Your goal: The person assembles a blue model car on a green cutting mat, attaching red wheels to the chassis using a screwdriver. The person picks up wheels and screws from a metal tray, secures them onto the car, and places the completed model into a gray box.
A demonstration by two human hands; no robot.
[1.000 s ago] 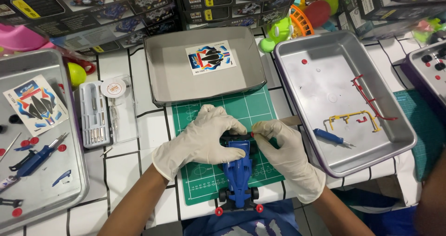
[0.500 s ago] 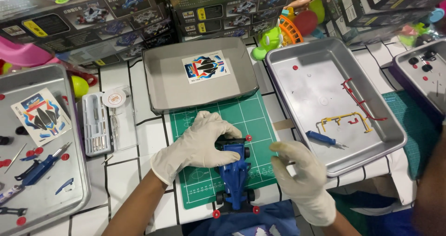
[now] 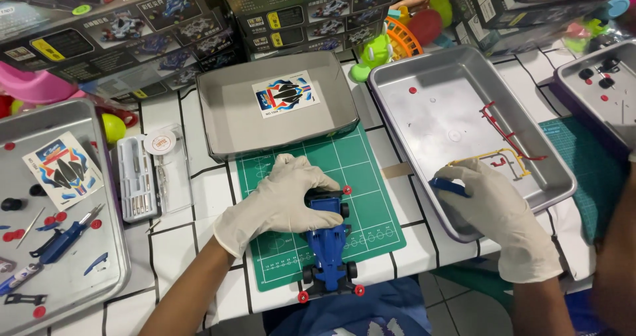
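A blue toy race car [image 3: 329, 245] with small red rollers lies on the green cutting mat [image 3: 371, 170], nose away from me. My left hand [image 3: 281, 200], in a white glove, grips the car's far end. My gloved right hand [image 3: 493, 207] reaches into the right metal tray [image 3: 437, 91] and closes on a small blue tool [image 3: 448, 186] at the tray's near edge. Red and yellow plastic part frames [image 3: 507, 144] lie in that tray beside my fingers.
A grey box lid [image 3: 232, 117] with a sticker sheet [image 3: 285, 94] sits behind the mat. The left metal tray [image 3: 99, 177] holds blue and red parts. A clear tool case [image 3: 136, 177], stacked kit boxes [image 3: 305, 11] and colourful toys [image 3: 404, 35] stand at the back. Another tray [image 3: 599, 84] lies at far right.
My right hand left the car and moved right into the metal tray, onto the blue tool. My left hand stayed on the car.
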